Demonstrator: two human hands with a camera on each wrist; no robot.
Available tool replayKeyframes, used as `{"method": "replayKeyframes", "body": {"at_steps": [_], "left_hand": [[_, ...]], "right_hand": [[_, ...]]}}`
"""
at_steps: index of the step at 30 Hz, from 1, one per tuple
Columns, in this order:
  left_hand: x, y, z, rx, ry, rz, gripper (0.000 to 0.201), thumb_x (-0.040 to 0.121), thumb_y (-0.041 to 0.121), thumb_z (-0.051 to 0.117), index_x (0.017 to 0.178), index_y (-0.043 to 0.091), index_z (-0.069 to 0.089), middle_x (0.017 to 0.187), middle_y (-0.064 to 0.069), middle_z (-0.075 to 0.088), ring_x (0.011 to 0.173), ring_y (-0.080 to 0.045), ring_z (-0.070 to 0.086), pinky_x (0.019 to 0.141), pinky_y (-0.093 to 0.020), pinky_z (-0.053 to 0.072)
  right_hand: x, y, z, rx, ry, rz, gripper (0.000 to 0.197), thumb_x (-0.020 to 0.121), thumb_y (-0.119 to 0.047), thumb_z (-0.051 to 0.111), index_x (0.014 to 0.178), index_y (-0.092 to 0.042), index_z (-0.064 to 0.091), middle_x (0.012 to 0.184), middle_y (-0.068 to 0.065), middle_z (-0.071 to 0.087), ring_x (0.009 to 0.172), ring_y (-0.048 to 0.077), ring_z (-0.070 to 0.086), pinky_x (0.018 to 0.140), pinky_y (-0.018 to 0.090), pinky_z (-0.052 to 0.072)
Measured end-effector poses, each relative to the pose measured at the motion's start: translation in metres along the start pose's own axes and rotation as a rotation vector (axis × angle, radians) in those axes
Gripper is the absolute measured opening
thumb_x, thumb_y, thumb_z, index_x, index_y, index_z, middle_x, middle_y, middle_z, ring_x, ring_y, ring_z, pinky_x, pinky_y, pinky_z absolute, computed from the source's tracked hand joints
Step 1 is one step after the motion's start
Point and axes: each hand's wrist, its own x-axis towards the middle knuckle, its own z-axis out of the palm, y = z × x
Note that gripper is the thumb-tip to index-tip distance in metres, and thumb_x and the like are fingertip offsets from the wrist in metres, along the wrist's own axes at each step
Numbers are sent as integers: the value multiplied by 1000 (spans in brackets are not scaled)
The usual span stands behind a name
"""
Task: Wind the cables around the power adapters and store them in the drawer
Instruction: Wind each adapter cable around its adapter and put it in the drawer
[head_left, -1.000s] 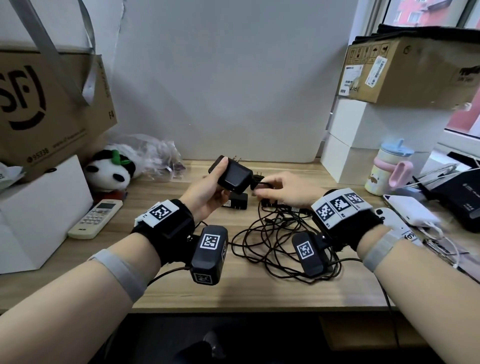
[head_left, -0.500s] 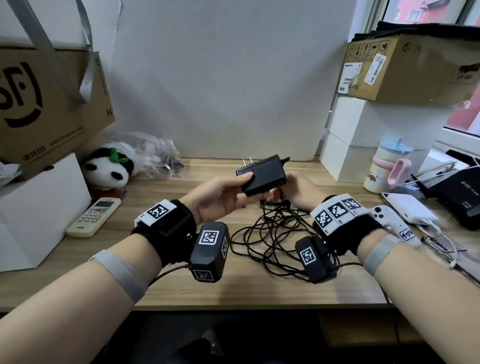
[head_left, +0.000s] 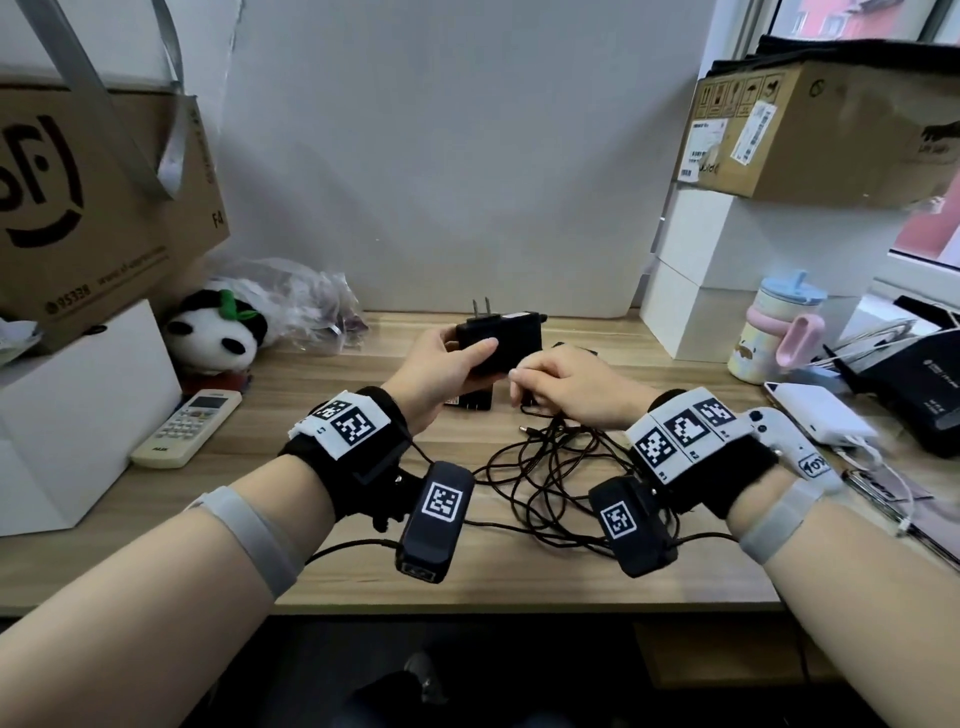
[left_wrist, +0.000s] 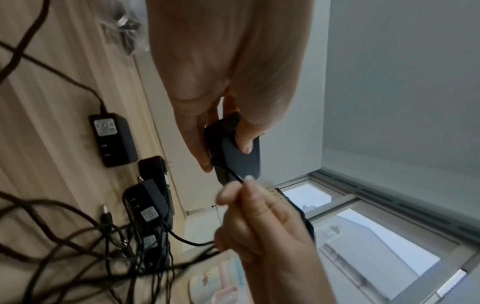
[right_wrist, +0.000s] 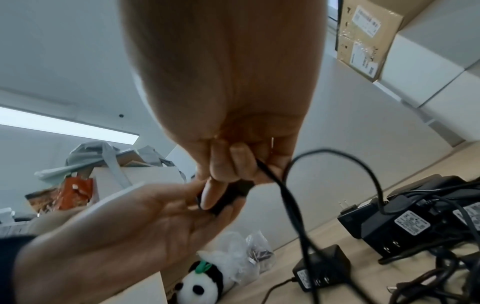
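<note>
Black boxy power adapter (head_left: 501, 340) gripped in left hand (head_left: 441, 371), prongs up, right hand (head_left: 569, 387) pinching its thin cable (left_wrist: 235, 175)

front: tangled cables (head_left: 550, 483) | left: remote (head_left: 187, 427) | right: cup (head_left: 779, 327)

Remote (head_left: 186, 427) lies left of cables (head_left: 550, 483), panda (head_left: 218, 332) behind.
</note>
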Motion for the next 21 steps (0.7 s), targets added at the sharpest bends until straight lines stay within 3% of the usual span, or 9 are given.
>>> {"method": "replayKeyframes", "body": {"at_steps": [3, 5, 9, 11, 14, 19, 21], "left_hand": [[-3, -3, -5, 185, -80, 24, 32, 91, 1, 56, 123, -5, 53, 116, -26, 59, 96, -28, 63, 78, -32, 58], [-6, -4, -7, 314, -171, 31, 30, 91, 2, 56, 121, -1, 56, 113, -25, 62, 95, -28, 65, 85, -36, 56], [-13, 1, -5, 411, -328, 65, 23, 91, -3, 55, 113, 0, 57, 96, -13, 60, 87, -19, 64, 79, -27, 57], [-15, 4, -7, 439, -379, 80, 23, 90, -3, 55, 113, -1, 57, 95, -11, 60, 84, -15, 64, 78, -24, 57], [-18, 8, -11, 485, -453, 103, 22, 89, -2, 58, 109, 6, 59, 98, -9, 63, 88, -14, 65, 81, -24, 56], [-21, 7, -13, 341, -464, 113, 34, 86, 1, 61, 120, 1, 56, 118, -24, 61, 102, -23, 62, 93, -33, 51], [-22, 6, -15, 218, -450, 93, 37, 83, 5, 63, 120, 5, 57, 118, -20, 62, 102, -24, 63, 94, -35, 52]], "right_hand": [[-1, -1, -7, 80, 50, -51, 30, 97, -22, 48, 71, -19, 65, 49, -12, 43, 48, 2, 40, 52, 17, 29], [0, -3, -12, 152, 99, -57, 29, 96, -20, 49, 72, -15, 64, 52, -10, 40, 48, 3, 35, 50, 17, 28], [0, -2, -17, 193, 243, -66, 25, 94, -17, 54, 72, -8, 62, 48, -13, 52, 46, -4, 45, 53, 9, 33], [1, -1, -17, 234, 288, -67, 23, 93, -17, 55, 74, -6, 63, 59, -10, 57, 51, -6, 49, 56, 8, 36], [3, 3, -17, 283, 338, -47, 23, 93, -16, 56, 75, -3, 61, 63, -5, 56, 51, -7, 50, 56, 7, 37], [6, 10, -13, 318, 305, 19, 26, 93, -25, 54, 72, -10, 59, 64, -2, 54, 52, -3, 47, 54, 11, 38], [6, 14, -12, 376, 261, 76, 33, 94, -30, 52, 80, -2, 62, 71, 4, 57, 62, 5, 51, 60, 16, 39]]}}
